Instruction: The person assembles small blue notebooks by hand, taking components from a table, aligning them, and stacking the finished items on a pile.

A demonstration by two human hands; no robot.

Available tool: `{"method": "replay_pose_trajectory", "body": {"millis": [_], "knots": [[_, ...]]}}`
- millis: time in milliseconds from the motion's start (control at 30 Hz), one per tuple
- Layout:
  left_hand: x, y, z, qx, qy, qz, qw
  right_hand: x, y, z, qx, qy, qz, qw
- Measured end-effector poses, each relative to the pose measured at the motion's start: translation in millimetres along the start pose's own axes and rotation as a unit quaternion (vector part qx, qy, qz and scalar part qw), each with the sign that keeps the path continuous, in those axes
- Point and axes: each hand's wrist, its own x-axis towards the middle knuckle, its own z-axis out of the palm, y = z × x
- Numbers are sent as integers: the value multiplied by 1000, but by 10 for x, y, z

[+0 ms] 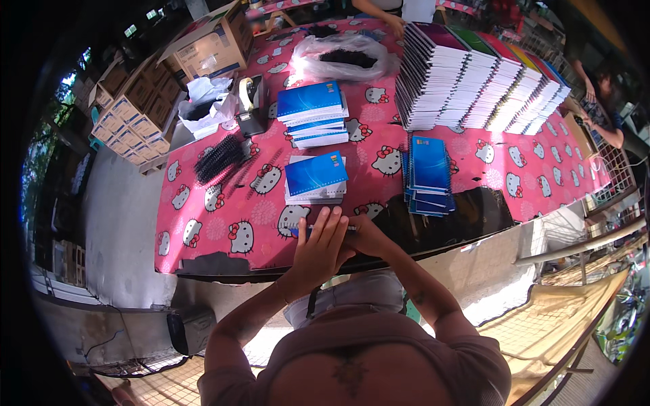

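At the table's near edge a blue spiral notebook [294, 232] lies mostly hidden under my hands. My left hand [319, 245] rests over it with its fingers stretched out. My right hand [369, 237] is closed at the notebook's right end, its fingers bent around it. Just beyond my hands sits a short stack of blue-covered notebook pads with white pages [315, 174]. Farther off is a taller stack of the same kind [311, 101]. To the right, a pile of blue spiral-bound notebooks [429, 166] lies slightly fanned.
Black coil bindings [220, 159] lie at left, near a tape dispenser [250, 108] and a white plastic bag [206, 108]. Cardboard boxes [139, 111] stand beyond. Tall rows of spiral notebooks [433, 88] fill the far right. Another person's hand [395, 26] is at the far edge.
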Motion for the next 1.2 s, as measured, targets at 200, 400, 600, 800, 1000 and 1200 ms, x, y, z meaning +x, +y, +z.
{"method": "replay_pose_trajectory", "body": {"millis": [200,400,600,800,1000,1200], "knots": [[75,-203,-1,-48,30,18,998,-80,-253,-74,-102,46,-96,989],[66,-162,9,-44,79,38,995,-368,-504,-404,-150,67,-88,982],[94,-158,11,-43,90,32,995,-266,-464,-449,-127,61,-168,976],[121,-44,-63,-27,57,35,997,-207,-409,-201,-261,213,-184,923],[332,-101,-475,-181,11,-175,968,-384,-867,107,20,267,-100,958],[760,-10,-550,-316,78,2,945,-488,-731,-517,174,323,-137,920]]}}
